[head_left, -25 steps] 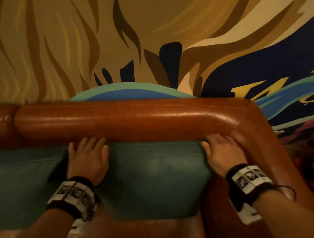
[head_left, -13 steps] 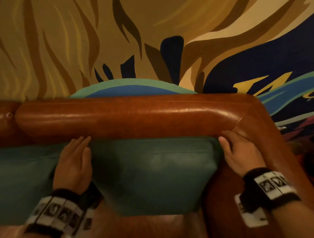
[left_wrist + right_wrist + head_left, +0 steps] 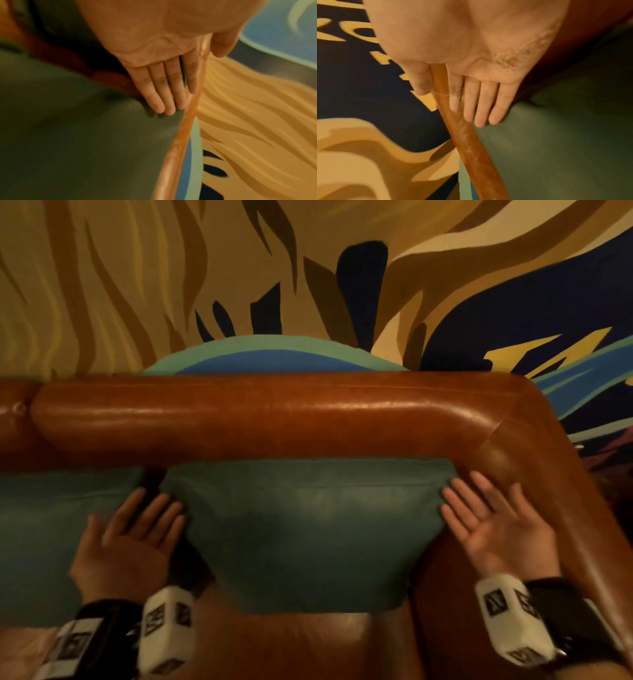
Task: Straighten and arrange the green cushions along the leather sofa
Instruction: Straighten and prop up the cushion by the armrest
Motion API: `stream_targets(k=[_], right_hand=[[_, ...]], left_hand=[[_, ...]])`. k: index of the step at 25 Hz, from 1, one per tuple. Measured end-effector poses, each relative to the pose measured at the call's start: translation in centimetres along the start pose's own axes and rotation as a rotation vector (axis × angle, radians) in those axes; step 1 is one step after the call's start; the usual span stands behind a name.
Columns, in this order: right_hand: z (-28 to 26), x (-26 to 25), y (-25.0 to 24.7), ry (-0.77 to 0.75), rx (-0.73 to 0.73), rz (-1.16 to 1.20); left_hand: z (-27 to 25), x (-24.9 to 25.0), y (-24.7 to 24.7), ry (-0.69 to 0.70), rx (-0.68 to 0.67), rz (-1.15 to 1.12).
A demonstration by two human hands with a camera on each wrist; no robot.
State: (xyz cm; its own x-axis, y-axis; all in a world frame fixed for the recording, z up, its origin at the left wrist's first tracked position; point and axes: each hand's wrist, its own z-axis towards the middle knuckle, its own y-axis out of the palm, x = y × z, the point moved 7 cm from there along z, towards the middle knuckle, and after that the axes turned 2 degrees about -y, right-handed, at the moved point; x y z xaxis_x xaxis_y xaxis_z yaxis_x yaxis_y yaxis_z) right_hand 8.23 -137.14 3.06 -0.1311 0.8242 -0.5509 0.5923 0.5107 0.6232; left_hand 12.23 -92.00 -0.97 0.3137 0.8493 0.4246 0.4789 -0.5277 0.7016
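A green cushion (image 3: pixel 308 525) leans upright against the brown leather sofa back (image 3: pixel 274 412), at the sofa's right end. My left hand (image 3: pixel 144 525) lies flat along its left side with straight fingers. In the left wrist view the fingertips (image 3: pixel 159 106) touch the cushion's (image 3: pixel 85 135) upper corner. My right hand (image 3: pixel 479 508) lies flat along the right side, palm showing. Its straight fingers (image 3: pixel 481 108) meet the cushion's (image 3: pixel 556 142) edge by the sofa back (image 3: pixel 471 142). Neither hand grips anything. A second green cushion (image 3: pixel 51 525) leans at the left.
The sofa's rounded right arm (image 3: pixel 555 508) curves forward just beyond my right hand. Brown leather seat (image 3: pixel 308 645) shows below the cushion. A painted mural wall (image 3: pixel 308 285) rises behind the sofa back. A dark gap (image 3: pixel 154 477) separates the two cushions.
Both hands have left the cushion's top, where they lay palm down, and moved out to its sides with palms now showing. A gap has opened between the two cushions.
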Motion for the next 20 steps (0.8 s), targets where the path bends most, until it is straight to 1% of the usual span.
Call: stream_targets(k=[1,2,3,4,5,6,7,8,9,10,12,13,14,15,16,17,18,19,20], right_hand=[[-0.7,-0.2,0.3,-0.021,-0.037,-0.001],[-1.2,1.3,1.3,0.023,-0.104,-0.034],[-1.4,4.3,2.5,0.119,-0.161,-0.084],[-1.9,8.1,3.9,0.234,-0.204,-0.16],[-2.3,11.6,5.3,0.341,-0.267,-0.262],[-2.1,13.7,6.4,0.407,-0.301,-0.318],[-1.5,14.3,6.6,0.416,-0.291,-0.334],[-0.5,13.5,5.7,0.384,-0.244,-0.305],[0.6,11.5,4.5,0.339,-0.186,-0.262],[1.3,8.5,3.1,0.26,-0.146,-0.207],[1.2,2.5,-0.3,0.079,-0.055,-0.126],[0.5,1.1,-1.4,0.036,-0.072,-0.155],[-0.6,1.0,-1.4,0.04,-0.141,-0.22],[-1.3,2.6,-1.2,0.086,-0.217,-0.322],[-2.3,5.6,-0.3,0.178,-0.326,-0.492],[-3.1,9.6,0.7,0.248,-0.444,-0.764],[-3.9,14.0,1.5,0.306,-0.606,-1.119],[-4.1,17.8,1.1,0.292,-0.814,-1.432],[-3.9,18.3,-0.8,0.288,-0.886,-1.553]], left_hand=[[-0.5,-1.3,0.1,-0.065,-0.072,0.0],[-1.9,-3.6,1.6,-0.165,-0.247,-0.029],[-3.2,-5.9,3.0,-0.208,-0.277,-0.014],[-3.1,-7.6,4.2,-0.201,-0.244,0.131],[-2.2,-10.0,5.0,-0.204,-0.213,0.353],[-2.0,-11.9,5.4,-0.216,-0.183,0.421],[-2.4,-12.8,6.6,-0.222,-0.207,0.444],[-2.2,-11.5,6.1,-0.191,-0.227,0.421],[-1.0,-9.3,4.7,-0.122,-0.101,0.433],[-0.1,-6.9,3.6,-0.089,-0.036,0.403],[0.3,-0.8,0.3,-0.022,-0.012,0.305],[0.2,1.0,-1.5,0.035,-0.008,0.339],[-0.9,1.5,-1.3,0.064,-0.06,0.467],[-1.4,0.5,-1.4,0.065,-0.079,0.593],[-2.4,-1.9,-0.6,-0.033,-0.135,0.775],[-2.9,-5.8,0.4,-0.144,-0.217,1.022],[-3.4,-9.1,1.1,-0.167,-0.334,1.392],[-4.1,-11.1,0.8,-0.128,-0.499,1.629],[-3.2,-12.2,-0.7,-0.148,-0.477,1.66]])
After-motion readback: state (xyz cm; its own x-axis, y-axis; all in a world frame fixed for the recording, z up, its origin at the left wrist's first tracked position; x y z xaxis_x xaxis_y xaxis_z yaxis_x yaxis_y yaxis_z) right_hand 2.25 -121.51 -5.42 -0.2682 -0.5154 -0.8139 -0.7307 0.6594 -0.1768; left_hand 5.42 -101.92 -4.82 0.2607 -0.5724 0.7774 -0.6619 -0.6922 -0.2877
